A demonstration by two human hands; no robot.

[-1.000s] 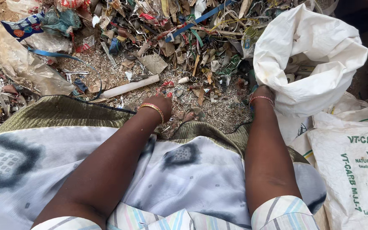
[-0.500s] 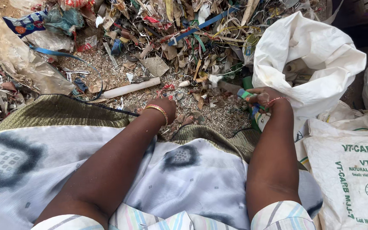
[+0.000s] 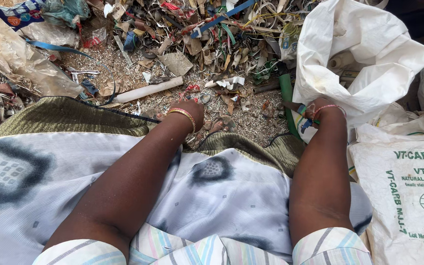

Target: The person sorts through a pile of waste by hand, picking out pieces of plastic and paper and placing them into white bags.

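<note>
My left hand [image 3: 191,110], with a gold bangle on the wrist, reaches down past my lap onto gritty ground strewn with small scraps; its fingers are curled under and hidden. My right hand [image 3: 318,110], wearing a thin red bangle, is at the lower rim of an open white sack [image 3: 369,59] and grips a few small coloured plastic bits [image 3: 304,118]. A green tube [image 3: 286,93] lies just left of that hand. A pale pipe piece [image 3: 148,90] lies on the ground beyond my left hand.
A heap of mixed plastic and paper scrap [image 3: 212,34] fills the ground ahead. Crumpled clear plastic [image 3: 20,59] lies at the far left. Printed white sacks [image 3: 408,196] are stacked at my right. My patterned cloth [image 3: 123,172] covers my lap.
My right hand has drawn back from the ground beside the sack and now grips small coloured scraps at the sack's rim. My left hand has stayed nearly still on the ground.
</note>
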